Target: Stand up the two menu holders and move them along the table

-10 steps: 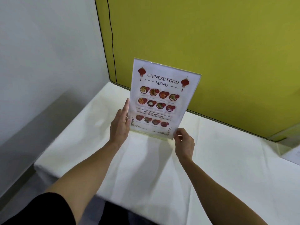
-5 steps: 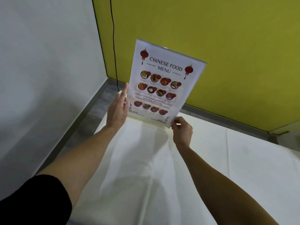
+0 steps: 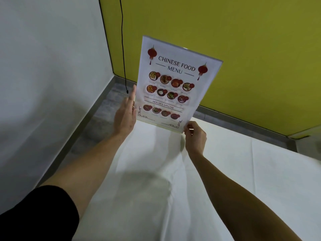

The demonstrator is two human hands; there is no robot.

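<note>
A clear acrylic menu holder (image 3: 173, 84) with a "Chinese Food Menu" sheet stands upright, tilted slightly right, at the far left corner of the white-clothed table (image 3: 225, 171). My left hand (image 3: 125, 115) lies flat against its left edge, fingers straight. My right hand (image 3: 194, 136) pinches its lower right corner. Its base meets the cloth near the table's far edge. The second menu holder is out of view.
A yellow wall (image 3: 243, 49) runs behind the table, a white wall (image 3: 52, 66) to the left. A black cable (image 3: 123, 49) hangs down the yellow wall. Grey floor (image 3: 104, 108) shows between the table and the walls.
The menu holder, held by both hands, has travelled from the table's middle toward the far left corner. My view has shifted forward, and the floor beside the walls has come into sight.
</note>
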